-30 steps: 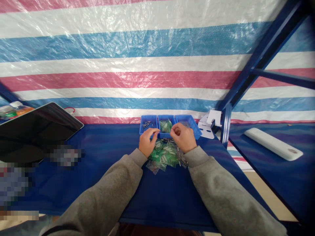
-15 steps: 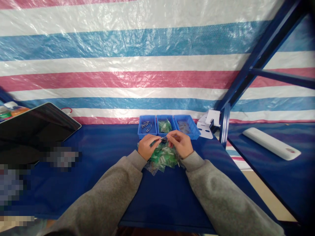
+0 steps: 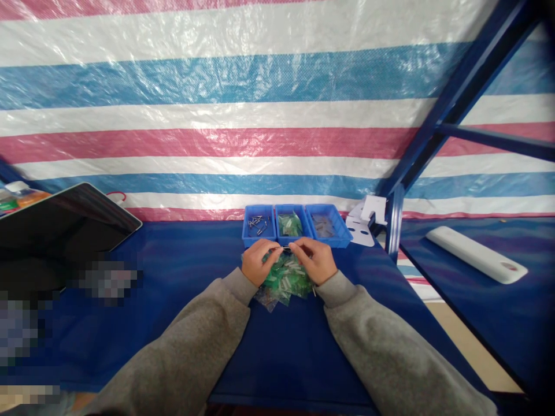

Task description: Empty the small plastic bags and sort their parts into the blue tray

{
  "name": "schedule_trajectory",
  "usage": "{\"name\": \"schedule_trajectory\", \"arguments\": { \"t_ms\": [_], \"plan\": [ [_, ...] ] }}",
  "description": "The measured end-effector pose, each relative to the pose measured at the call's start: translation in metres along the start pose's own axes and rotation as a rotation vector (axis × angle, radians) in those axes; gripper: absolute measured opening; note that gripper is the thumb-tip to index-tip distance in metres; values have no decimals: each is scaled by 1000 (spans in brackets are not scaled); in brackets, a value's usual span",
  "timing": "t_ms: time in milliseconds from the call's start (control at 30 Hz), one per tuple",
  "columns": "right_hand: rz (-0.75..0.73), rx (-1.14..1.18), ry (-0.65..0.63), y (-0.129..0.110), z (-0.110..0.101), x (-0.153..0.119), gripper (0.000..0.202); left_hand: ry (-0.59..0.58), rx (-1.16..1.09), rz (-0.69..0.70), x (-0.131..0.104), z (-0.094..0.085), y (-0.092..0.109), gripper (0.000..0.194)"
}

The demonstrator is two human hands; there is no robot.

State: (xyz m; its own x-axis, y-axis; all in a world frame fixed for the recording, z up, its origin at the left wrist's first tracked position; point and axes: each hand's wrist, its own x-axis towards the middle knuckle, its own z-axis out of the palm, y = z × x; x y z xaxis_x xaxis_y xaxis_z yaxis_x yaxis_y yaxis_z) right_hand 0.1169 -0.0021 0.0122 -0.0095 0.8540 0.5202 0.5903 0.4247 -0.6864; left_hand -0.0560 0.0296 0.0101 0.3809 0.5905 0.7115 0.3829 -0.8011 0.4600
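My left hand (image 3: pixel 259 261) is pinched around one end of a small, thin metal piece (image 3: pixel 285 248). At its other end, the fingers of my right hand (image 3: pixel 315 260) are closed on the same piece. Beneath both hands lies a pile of small clear and green plastic packets (image 3: pixel 284 279). Just beyond are three blue bins: the left bin (image 3: pixel 259 237) holds metal pieces, the middle bin (image 3: pixel 289 236) green packets, and the right bin (image 3: pixel 332 240) greyish clear packets.
A dark-screened device (image 3: pixel 82 225) leans at the left. White cut-out card (image 3: pixel 361 231) stands right of the bins, beside a blue metal post (image 3: pixel 393 225). A long white object (image 3: pixel 477 254) lies on the right table. Striped sheeting (image 3: pixel 217 141) hangs behind.
My right hand has moved slightly left and down, bringing its fingertips closer to my left hand at the metal piece. The camera view has shifted slightly.
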Motion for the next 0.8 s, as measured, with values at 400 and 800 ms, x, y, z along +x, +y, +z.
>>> {"name": "schedule_trajectory", "arguments": {
  "t_ms": [400,800],
  "plan": [
    [-81,-86,-2,3,2,0,36,52,-151,-65,-2,-3,5,6],
    [-98,-104,21,4,3,0,36,33,41,-7,-3,-1,-2,19]
  ]
}}
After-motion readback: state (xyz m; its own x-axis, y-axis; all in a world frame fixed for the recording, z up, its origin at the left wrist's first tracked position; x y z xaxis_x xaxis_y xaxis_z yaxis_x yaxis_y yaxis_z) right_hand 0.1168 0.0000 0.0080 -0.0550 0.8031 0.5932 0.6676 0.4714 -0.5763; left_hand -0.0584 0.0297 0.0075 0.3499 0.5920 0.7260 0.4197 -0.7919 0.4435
